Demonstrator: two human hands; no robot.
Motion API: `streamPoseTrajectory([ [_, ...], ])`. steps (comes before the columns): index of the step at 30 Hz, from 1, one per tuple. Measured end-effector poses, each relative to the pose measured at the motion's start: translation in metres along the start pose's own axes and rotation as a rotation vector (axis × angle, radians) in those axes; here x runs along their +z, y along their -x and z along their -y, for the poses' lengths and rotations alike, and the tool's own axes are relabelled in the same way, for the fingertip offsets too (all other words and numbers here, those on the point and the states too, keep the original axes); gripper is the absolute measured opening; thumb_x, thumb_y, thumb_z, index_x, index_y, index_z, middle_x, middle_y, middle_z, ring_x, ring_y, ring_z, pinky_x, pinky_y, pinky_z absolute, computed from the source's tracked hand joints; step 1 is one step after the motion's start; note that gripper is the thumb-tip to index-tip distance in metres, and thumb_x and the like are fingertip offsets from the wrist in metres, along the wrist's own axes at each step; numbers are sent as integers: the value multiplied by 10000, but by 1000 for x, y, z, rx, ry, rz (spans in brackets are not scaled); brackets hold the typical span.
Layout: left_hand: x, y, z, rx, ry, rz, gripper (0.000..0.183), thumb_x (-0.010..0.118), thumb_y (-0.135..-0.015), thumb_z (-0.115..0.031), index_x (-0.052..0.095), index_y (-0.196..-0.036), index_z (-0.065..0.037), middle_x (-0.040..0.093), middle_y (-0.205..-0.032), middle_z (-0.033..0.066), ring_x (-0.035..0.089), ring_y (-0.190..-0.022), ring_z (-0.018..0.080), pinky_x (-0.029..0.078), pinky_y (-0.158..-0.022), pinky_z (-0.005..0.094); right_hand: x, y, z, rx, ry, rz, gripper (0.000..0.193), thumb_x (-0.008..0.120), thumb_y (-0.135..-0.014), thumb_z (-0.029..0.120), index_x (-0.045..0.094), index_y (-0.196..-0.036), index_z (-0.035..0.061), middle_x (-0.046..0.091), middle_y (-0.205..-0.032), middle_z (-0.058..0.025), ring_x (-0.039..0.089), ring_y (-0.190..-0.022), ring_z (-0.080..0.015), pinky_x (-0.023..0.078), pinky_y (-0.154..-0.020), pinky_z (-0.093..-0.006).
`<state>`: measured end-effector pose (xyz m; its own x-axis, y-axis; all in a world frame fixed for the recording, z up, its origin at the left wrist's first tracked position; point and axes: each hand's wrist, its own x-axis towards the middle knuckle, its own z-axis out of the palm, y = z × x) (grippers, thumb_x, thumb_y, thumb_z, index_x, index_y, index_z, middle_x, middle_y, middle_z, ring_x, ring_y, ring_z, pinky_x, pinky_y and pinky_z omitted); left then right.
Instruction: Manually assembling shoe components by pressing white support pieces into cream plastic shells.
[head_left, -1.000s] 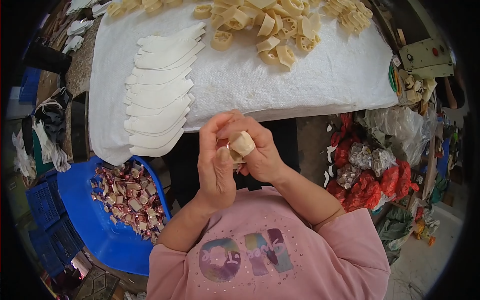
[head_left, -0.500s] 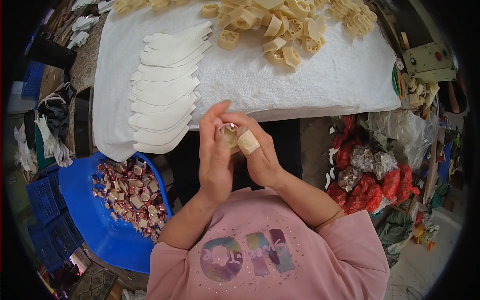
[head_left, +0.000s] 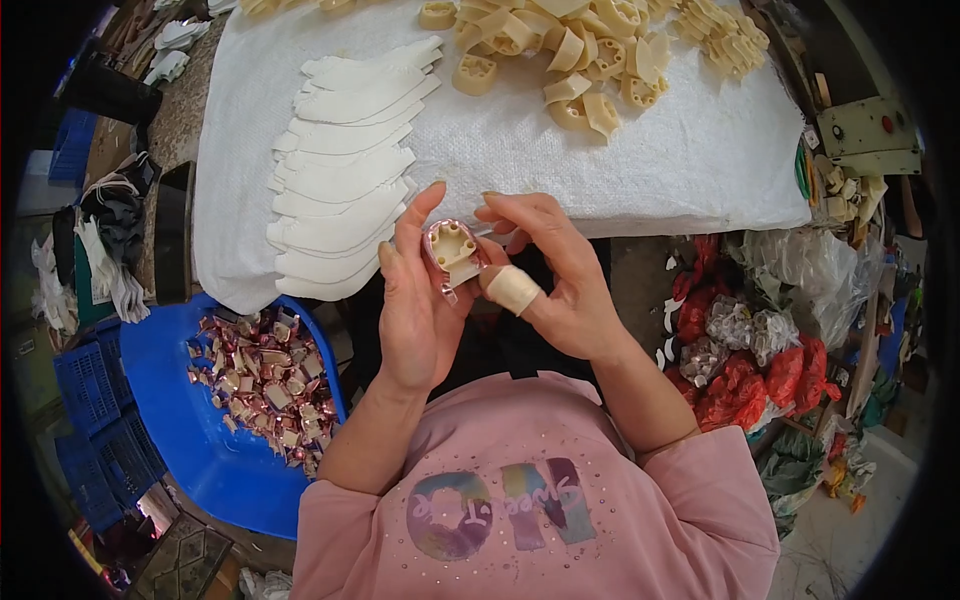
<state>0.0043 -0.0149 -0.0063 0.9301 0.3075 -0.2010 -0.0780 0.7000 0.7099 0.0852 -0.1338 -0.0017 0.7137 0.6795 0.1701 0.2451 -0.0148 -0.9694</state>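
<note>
Head view: holed cream piece [head_left: 455,249] runs fore-and-aft; rounded end foremost.

Held piece [head_left: 454,248], far side hidden

Left forearm [head_left: 362,430] angles up and inward, elbow bent, skin bare, wrist near straight. Left grip [head_left: 418,310] half-curled into a cup, palm turned inward; index finger [head_left: 425,210] raised and pointing away from the body, thumb [head_left: 389,266] off to the outer side. Right forearm [head_left: 645,395] slants up and leftward, elbow bent, also bare. Right grip [head_left: 568,285] loose, back mostly uppermost; upper fingers [head_left: 538,218] arched over toward the left, apart from the left index. Right thumb [head_left: 515,292] wrapped in a pale cover, held below those fingers, aimed leftward; contact at its tip unclear. Grips close together, undersides hidden.
</note>
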Motion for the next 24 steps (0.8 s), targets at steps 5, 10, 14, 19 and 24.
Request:
streamPoseTrajectory([
  [5,-9,1,2,-4,-140,134,690,174,-943,-596,220,-1412,-92,556,-995,108,562,-853,159,469,-678,278,-7,-10,-1,-185,185,61,457,655,-785,74,541,-1227,72,514,-1130,-136,565,-933,-230,491,-750,-301],
  [10,-3,7,-2,63,-324,117,754,242,-922,-626,185,-1415,-57,562,-964,111,559,-842,142,465,-640,263,-10,-5,-3,53,-195,190,383,639,-811,37,554,-1184,47,554,-1040,-107,591,-778,-147,512,-670,-256],
  [14,-22,6,-9,210,-566,154,731,459,-910,-517,202,-1388,-27,545,-999,108,546,-823,159,442,-649,246,-9,2,-10,167,-365,-45,383,641,-829,51,530,-1195,30,581,-941,-68,582,-772,-98,512,-634,-245],
  [19,-24,7,-12,729,-934,163,168,690,-795,-52,631,-952,-48,556,-955,121,551,-778,184,466,-656,307,-8,2,1,243,-484,16,381,661,-824,68,523,-1173,-3,608,-955,-82,590,-756,-100,511,-634,-238],
  [24,-19,3,-15,973,-1214,131,275,744,-595,31,664,-828,-90,613,-876,27,549,-876,271,466,-717,326,-10,6,2,337,-534,63,258,682,-816,80,563,-1013,-38,628,-863,-82,603,-740,-107,517,-620,-245],
])
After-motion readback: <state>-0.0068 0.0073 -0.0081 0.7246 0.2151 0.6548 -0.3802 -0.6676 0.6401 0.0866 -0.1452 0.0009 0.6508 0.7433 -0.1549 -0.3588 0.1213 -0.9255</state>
